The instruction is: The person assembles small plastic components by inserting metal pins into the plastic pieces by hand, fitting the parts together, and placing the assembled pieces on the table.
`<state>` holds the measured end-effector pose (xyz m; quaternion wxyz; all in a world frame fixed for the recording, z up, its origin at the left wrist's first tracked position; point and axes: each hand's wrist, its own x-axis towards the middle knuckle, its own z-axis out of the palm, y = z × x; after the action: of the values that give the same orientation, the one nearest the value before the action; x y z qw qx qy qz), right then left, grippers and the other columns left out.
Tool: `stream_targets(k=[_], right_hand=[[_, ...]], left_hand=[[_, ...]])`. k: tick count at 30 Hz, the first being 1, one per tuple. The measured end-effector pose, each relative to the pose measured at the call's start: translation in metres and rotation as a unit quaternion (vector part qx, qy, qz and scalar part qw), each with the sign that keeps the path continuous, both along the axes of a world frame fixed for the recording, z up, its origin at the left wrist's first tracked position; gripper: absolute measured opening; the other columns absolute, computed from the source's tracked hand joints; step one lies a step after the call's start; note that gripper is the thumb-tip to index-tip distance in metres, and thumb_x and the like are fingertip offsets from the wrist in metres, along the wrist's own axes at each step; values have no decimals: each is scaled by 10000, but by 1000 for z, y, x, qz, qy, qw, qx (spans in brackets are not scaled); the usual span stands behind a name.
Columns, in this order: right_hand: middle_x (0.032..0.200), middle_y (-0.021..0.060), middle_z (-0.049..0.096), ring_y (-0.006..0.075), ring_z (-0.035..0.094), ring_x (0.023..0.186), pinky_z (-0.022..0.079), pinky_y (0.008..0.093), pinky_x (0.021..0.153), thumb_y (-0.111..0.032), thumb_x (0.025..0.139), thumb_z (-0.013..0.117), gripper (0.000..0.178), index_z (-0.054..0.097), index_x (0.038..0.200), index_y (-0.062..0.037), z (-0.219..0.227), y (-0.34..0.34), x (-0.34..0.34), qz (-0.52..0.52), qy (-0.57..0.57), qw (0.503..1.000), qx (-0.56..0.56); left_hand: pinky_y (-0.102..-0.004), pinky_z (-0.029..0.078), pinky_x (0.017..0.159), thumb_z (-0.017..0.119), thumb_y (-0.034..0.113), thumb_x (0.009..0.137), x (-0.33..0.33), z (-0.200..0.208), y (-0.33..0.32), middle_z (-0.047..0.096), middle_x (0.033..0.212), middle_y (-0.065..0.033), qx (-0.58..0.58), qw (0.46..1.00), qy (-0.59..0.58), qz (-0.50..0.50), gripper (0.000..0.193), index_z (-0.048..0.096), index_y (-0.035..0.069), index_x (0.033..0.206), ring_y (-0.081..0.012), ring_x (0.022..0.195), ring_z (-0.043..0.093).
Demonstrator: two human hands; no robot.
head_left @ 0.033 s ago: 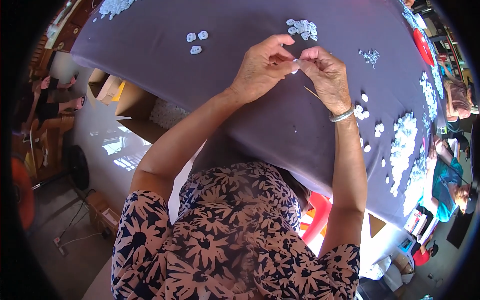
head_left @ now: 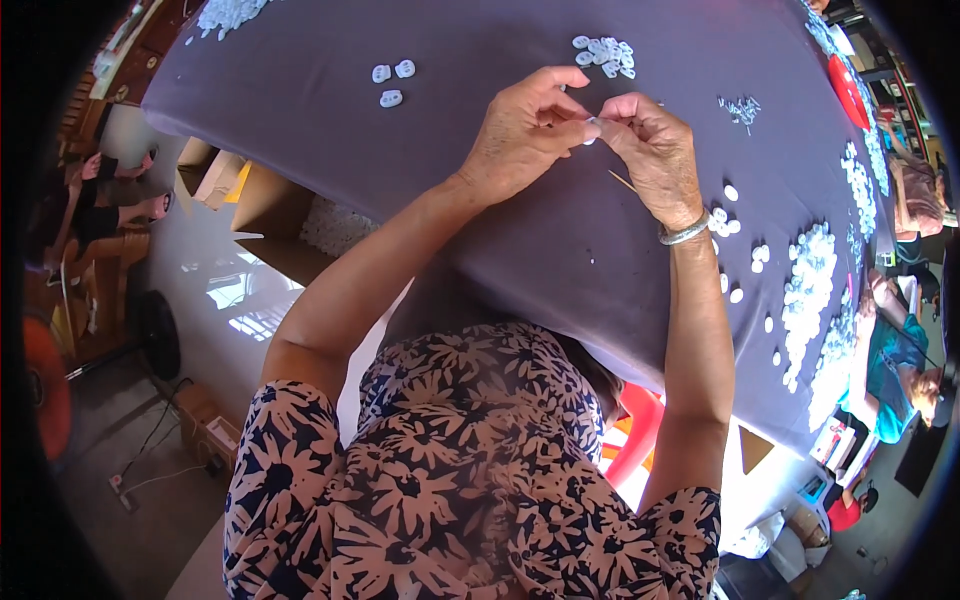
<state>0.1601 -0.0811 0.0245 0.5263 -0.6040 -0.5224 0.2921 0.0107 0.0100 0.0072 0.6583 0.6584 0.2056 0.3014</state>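
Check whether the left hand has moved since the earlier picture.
No. The left hand sits the same way against the three white pieces on the grey cloth, fingertips meeting the right hand over a small white piece.

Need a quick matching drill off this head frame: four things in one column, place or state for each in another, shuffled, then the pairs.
Things
1. small white piece
2. silver bracelet
3. three white pieces
4. red disc

Place or state
A. lying alone on the grey cloth, far from the left hand
B. pinched between fingertips of both hands
C. near the table's far right edge
D. around the wrist of the right hand

Pairs: 1-B, 2-D, 3-A, 4-C
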Motion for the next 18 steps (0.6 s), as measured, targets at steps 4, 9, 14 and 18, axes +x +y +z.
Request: stream_targets(k=[4, 9, 14, 18], right_hand=[[783, -43, 570, 21, 475, 689, 399, 174, 611, -32, 873, 583, 74, 626, 930, -17, 7, -7, 0, 17, 38, 999, -14], [927, 14, 591, 66, 524, 763, 439, 222, 643, -84, 916, 551, 141, 642, 1004, -21, 13, -11, 7, 100, 90, 990, -36], [925, 14, 569, 82, 531, 760, 434, 220, 633, -33, 881, 585, 147, 642, 1017, -38, 9, -14, 8, 121, 160, 979, -17], [886, 11, 554, 83, 502, 712, 424, 214, 620, 11, 845, 605, 138, 632, 973, -31, 2, -9, -1, 134, 216, 967, 1]], left_hand=[[-226, 501, 613, 690, 64, 815, -3, 1, 3, 653, 851, -60, -18, 999, -30, -20, 404, 508, 28, 1174, -90, 726, 609], [-238, 517, 640, 686, 82, 829, -6, 8, 0, 648, 862, -39, -231, 965, -84, -92, 375, 515, 41, 1160, -96, 735, 612], [-241, 521, 649, 658, 111, 859, -3, 2, 3, 636, 840, -16, -381, 894, -118, -203, 267, 555, 75, 1103, -89, 738, 612], [-232, 525, 657, 612, 108, 891, -9, -6, 8, 629, 823, -12, -424, 859, -133, -254, 183, 583, 79, 1070, -80, 731, 610]])
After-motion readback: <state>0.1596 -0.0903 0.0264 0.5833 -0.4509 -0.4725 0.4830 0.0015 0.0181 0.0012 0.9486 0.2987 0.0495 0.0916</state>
